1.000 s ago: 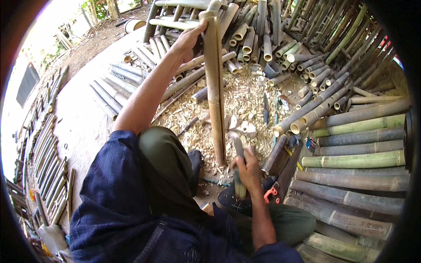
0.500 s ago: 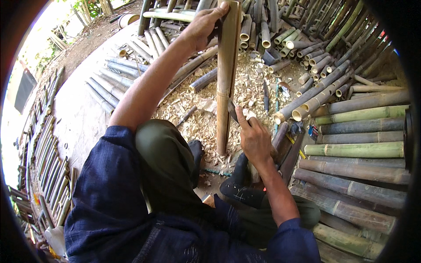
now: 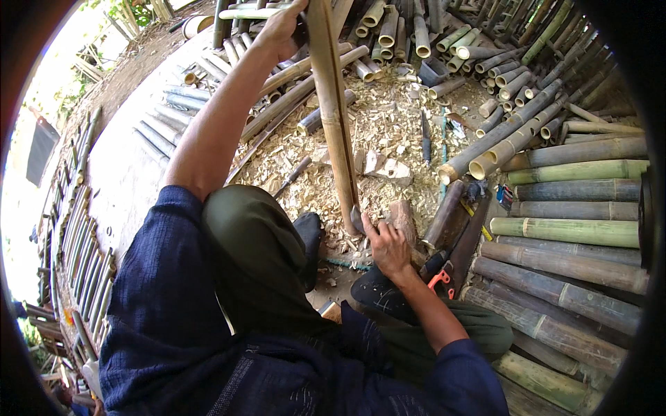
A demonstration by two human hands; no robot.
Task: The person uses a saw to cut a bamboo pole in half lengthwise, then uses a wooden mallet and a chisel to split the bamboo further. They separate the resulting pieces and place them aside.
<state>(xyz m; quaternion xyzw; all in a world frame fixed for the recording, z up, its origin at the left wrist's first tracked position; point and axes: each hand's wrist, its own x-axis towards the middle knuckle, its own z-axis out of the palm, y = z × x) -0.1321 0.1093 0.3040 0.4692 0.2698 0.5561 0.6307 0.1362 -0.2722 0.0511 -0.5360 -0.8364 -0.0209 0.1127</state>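
A long split piece of bamboo [image 3: 333, 114] stands tilted in front of me, its lower end down among the wood shavings. Near its top, my left hand [image 3: 283, 33] is closed around it. Low on the bamboo's right edge rests the dark blade of a knife [image 3: 356, 219]. My right hand [image 3: 390, 248] grips this knife with the index finger stretched along it; most of the handle is hidden under the fingers. A short wooden block [image 3: 402, 218] lies just beyond that hand.
Pale shavings [image 3: 305, 187] cover the ground. Bamboo poles [image 3: 569, 232] lie stacked at the right, and cut tubes [image 3: 510, 90] fill the back. Another long tool [image 3: 425, 139] lies on the shavings. An orange handle [image 3: 438, 280] shows beside my right forearm.
My right hand and the knife have slid down the bamboo toward its lower end. My left hand has moved left, and the bamboo's top now leans left.
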